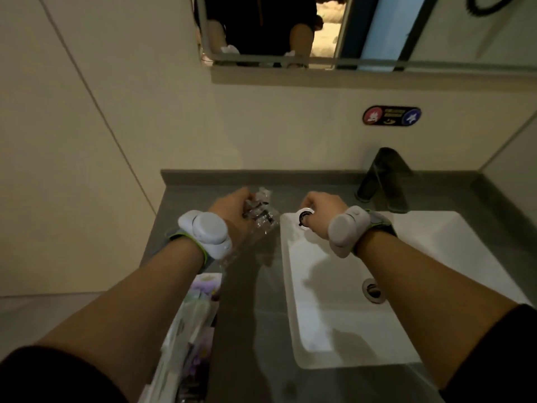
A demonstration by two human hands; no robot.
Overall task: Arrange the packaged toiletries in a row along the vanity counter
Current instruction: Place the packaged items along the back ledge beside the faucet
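My left hand grips a clear plastic packet with dark items inside, held over the back of the grey vanity counter. My right hand is closed around a small round chrome-rimmed object at the back left corner of the white sink; what that object is I cannot tell. Several packaged toiletries, white and purple, lie along the counter's left edge, partly hidden under my left forearm. Both wrists wear white bands.
A white rectangular sink with a chrome drain fills the right of the counter. A dark faucet stands behind it. A mirror hangs on the back wall and a tiled wall closes off the left.
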